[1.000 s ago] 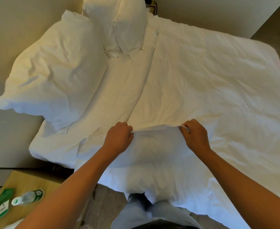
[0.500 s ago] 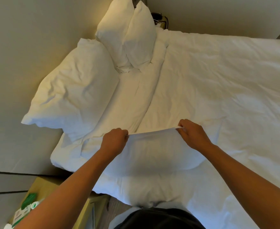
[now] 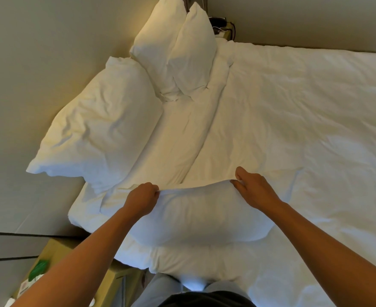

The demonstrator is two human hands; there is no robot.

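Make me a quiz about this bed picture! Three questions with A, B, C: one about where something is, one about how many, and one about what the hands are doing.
1. Where is the green packet? A on the floor; B on the bedside table; C under a chair.
2. How many pillows rest at the head of the bed, besides the held pillow? A one; B three; C five.
3. What are the hands doing to the held pillow? A both hold its top edge; B both lie flat on it; C neither touches it.

Answers:
1 B: it lies on the wooden top, lower left.
2 B: one big pillow and two upright pillows.
3 A: the left hand grips the edge and the right hand pinches it.
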